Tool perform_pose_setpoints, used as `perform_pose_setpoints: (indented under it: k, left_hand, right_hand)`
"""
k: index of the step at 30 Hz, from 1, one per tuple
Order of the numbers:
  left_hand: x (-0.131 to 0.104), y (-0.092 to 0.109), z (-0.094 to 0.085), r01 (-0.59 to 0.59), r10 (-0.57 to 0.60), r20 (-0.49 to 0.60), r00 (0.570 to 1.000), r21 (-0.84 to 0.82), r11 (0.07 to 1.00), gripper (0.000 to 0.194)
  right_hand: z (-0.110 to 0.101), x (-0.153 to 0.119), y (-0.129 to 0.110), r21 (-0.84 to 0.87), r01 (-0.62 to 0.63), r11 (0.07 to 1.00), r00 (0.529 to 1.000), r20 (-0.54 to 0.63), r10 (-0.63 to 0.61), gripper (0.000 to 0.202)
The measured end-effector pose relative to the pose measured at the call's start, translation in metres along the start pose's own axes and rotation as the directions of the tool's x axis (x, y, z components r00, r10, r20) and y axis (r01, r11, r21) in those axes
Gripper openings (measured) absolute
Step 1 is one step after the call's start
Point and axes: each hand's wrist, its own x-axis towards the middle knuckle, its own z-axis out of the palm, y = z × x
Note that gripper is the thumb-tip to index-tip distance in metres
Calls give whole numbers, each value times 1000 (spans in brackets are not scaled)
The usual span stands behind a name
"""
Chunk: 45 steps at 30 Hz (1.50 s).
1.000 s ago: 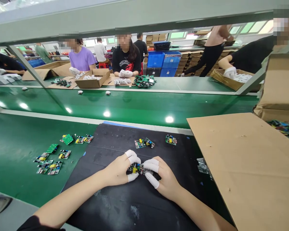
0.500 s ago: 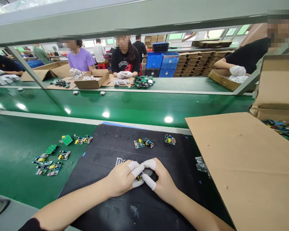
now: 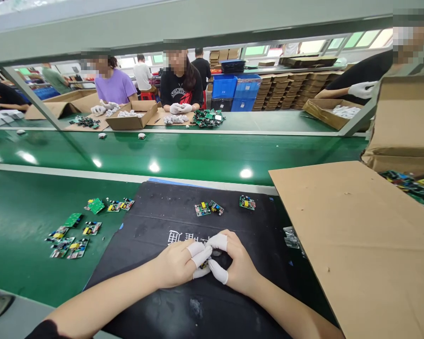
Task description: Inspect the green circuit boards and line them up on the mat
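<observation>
Over the black mat [image 3: 159,202], left hand [image 3: 180,264] and right hand [image 3: 239,260] pinch a mostly hidden circuit board [image 3: 204,265], presumably for steadiness; three boards [image 3: 202,209] lie toward the mat's far edge, apparently leaving workspace.

Left hand [image 3: 180,261] and right hand [image 3: 235,259], white-covered fingertips together, pinch a small part [image 3: 204,264], mostly hidden, over the black mat [image 3: 261,249]. Three circuit boards [image 3: 247,203] near mat's far edge. Loose board group [image 3: 78,248] on green tabletop [image 3: 17,235], off mat's left edge. Cardboard sheet [image 3: 367,245] by its right edge. Opposite, I see someone in purple [image 3: 116,87], someone in black [image 3: 180,92].
</observation>
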Motion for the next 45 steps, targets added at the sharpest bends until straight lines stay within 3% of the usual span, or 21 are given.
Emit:
perform_pose_setpoints:
  k: [7, 13, 16, 18, 19, 20, 21, 24, 26, 28, 32, 34, 35, 37, 39, 40, 42, 43, 45]
  left_hand:
    - [-2, -1, 0, -67, 67, 10, 998, 57, 996, 32]
    - [8, 1, -2, -58, 63, -53, 997, 88, 994, 27]
    - [11, -15, -14, 24, -6, -111, 994, 164, 986, 28]
    - [9, -38, -29, 187, -159, -112, 981, 320, 929, 25]
    - [7, -52, -37, 306, -279, -126, 952, 424, 853, 24]
    - [3, -67, -45, 425, -431, -114, 895, 511, 747, 26]
    - [-2, -82, -53, 537, -575, -140, 806, 582, 610, 31]
    - [-22, -123, -71, 681, -875, -157, 458, 695, 231, 43]
    - [-37, -139, -78, 707, -957, -152, 246, 704, 70, 44]
    - [-50, -145, -83, 717, -975, -167, 144, 697, -14, 43]
    - [-64, -144, -91, 727, -972, -218, 90, 681, -86, 39]
    - [-62, -142, -92, 733, -963, -244, 113, 675, -85, 39]
    - [-58, -141, -91, 743, -953, -259, 154, 667, -61, 41]
    - [-45, -135, -83, 776, -920, -258, 296, 626, 74, 46]
    - [-28, -123, -65, 781, -859, -168, 484, 526, 337, 47]
    - [-20, -114, -53, 748, -810, -75, 581, 441, 495, 44]
    - [-6, -95, -28, 640, -673, 53, 738, 261, 722, 44]
    - [-1, -85, -16, 560, -585, 134, 800, 184, 807, 47]
    - [5, -67, 3, 422, -433, 268, 861, 101, 901, 55]
  right_hand:
    - [0, -2, -2, -62, -16, 998, 1000, -7, 16, 19]
    - [0, -5, 3, -45, -79, 996, 996, 29, 81, 30]
    - [0, -7, 9, -12, -149, 989, 988, 27, 150, 43]
    - [1, -8, 11, 2, -203, 979, 979, 28, 203, 53]
    - [1, -8, 12, 3, -226, 974, 974, 34, 226, 55]
    - [2, -8, 12, -1, -243, 970, 969, 43, 242, 57]
    - [3, -9, 12, -9, -253, 967, 966, 52, 253, 57]
    - [4, -9, 12, -35, -268, 963, 960, 73, 270, 56]
    - [3, -8, 12, -44, -281, 959, 955, 86, 284, 58]
    - [3, -8, 13, -48, -291, 955, 951, 92, 295, 59]
    - [3, -7, 15, -49, -286, 957, 954, 84, 289, 57]
    - [3, -7, 15, -46, -279, 959, 956, 79, 281, 56]
    - [3, -7, 15, -41, -277, 960, 957, 77, 279, 56]
    - [2, -6, 14, -29, -280, 960, 957, 72, 281, 56]
    - [0, -5, 13, -11, -287, 958, 955, 74, 288, 56]
    - [0, -5, 13, 1, -292, 956, 954, 78, 291, 55]
    - [-1, -3, 13, 34, -297, 954, 952, 88, 293, 55]
    - [-1, -3, 14, 56, -296, 954, 953, 92, 290, 55]
    - [-1, -2, 15, 102, -294, 950, 954, 94, 285, 52]
